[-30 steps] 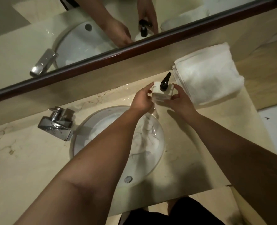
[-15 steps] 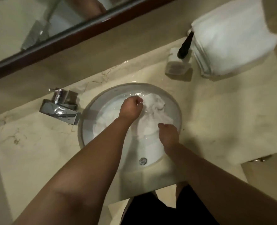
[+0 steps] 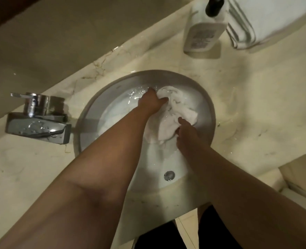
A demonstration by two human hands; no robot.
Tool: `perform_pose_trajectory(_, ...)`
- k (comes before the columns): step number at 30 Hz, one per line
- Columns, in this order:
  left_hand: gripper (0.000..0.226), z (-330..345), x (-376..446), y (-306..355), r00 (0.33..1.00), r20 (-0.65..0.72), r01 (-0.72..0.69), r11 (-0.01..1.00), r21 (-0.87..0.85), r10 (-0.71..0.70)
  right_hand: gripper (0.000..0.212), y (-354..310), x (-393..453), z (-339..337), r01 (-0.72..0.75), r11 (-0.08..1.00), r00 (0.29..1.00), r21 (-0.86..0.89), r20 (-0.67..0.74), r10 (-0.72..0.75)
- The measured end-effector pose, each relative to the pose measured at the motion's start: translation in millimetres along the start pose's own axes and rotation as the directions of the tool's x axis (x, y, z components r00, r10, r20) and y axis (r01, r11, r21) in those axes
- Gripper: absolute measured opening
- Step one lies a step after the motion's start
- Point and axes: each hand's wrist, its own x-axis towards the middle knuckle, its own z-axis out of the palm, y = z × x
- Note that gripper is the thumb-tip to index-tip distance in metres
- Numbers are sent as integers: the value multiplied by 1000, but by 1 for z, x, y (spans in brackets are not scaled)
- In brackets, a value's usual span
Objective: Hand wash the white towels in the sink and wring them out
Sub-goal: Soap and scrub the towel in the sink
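Water fills the sink point(image 3: 207, 105), and the wet towel point(image 3: 177, 112) lies bunched in it between my two hands. My left hand point(image 3: 151, 103) grips the towel's far end, fingers curled into the cloth. My right hand point(image 3: 186, 130) grips the near end, fingers clamped under a fold. Beyond my fingers stands a bottle point(image 3: 203, 33), folded towels point(image 3: 267, 17) beside it. Left of them sits the tap point(image 3: 39, 123).

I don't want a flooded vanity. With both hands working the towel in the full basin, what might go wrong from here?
1. Water in the sink sits high around the wet towel; hard scrubbing by the left hand and right hand may slosh it onto the counter.
2. Splashes could reach the folded towels beside the soap bottle.
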Motion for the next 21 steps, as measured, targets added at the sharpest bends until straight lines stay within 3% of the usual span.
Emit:
perform_pose_trajectory(2, 30, 3, 3, -6, 999, -27, -21, 998, -58, 19, 11, -3, -8, 5, -1, 997, 1000, 73, 15, 0)
perform_pose_trajectory(5, 33, -6, -3, -12, 999, -36, -7, 956, -294, -3, 20, -10, -14, 8, 14, 992, 997, 129, 75, -24)
perform_pose_trajectory(7, 26, -17, -15, -13, 996, 5, 79, 877, -473, -87, 29, -11, -13, 5, 11, 986, 995, 165, 99, -28)
perform_pose_trajectory(9, 28, -27, -33, -16, 976, 108, 213, 759, -615, -186, 48, -13, -24, 3, 18, 968, 989, 251, 140, -55)
perform_pose_trajectory(10, 33, -34, -43, -19, 960, 173, 278, 685, -673, -220, 48, -13, -28, 0, 32, 962, 988, 270, 135, -70)
perform_pose_trajectory(13, 28, -51, -75, -25, 903, 368, 429, 456, -780, -221, 22, -18, -57, -10, 124, 974, 983, 187, 112, -147)
perform_pose_trajectory(17, 19, -71, -124, -39, 867, 490, 498, 227, -837, -95, 42, -25, -86, -28, 224, 974, 965, 12, 139, -224)
perform_pose_trajectory(19, 29, -78, -153, -47, 863, 505, 502, 175, -847, -27, 44, -34, -112, -34, 275, 954, 953, -120, 162, -254)
perform_pose_trajectory(21, 32, -84, -182, -50, 863, 504, 498, 193, -846, -18, 29, -44, -147, -37, 347, 912, 932, -220, 190, -309)
